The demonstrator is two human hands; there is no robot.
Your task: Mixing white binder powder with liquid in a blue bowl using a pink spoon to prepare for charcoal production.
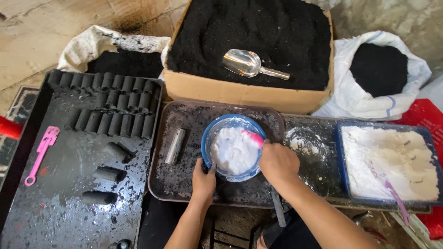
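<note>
Worked low over a cracked concrete floor [41,27], dusted black. Ahead, one cardboard box [240,94] heaped with black powder, one metal scoop [247,63] lying on top. Flanked by two white sacks of the same powder, one to the left [99,44] and one to the right [369,97].

On the left, one long black tray [55,198] carrying black cylindrical briquettes [113,103]: two tight rows at the far end, too closely packed to count surely, plus three loose ones nearer. Also there, one pink tool [40,152], lying flat.

In the middle, one brown tray [184,184] bearing one metal tube [175,145] and one blue bowl [213,138] filled with white paste. Left hand [203,182] curled against the bowl's near rim, thumb and fingers gripping the edge. Right hand [277,163] closed in a fist around the handle of one pink spatula [253,137], its blade sunk in the paste at the bowl's right side.

On the right, one blue rectangular tray [344,170] of white powder, one pale purple spoon [392,191] resting in it, handle pointing toward the near edge. Beyond it, red packaging [422,117].
</note>
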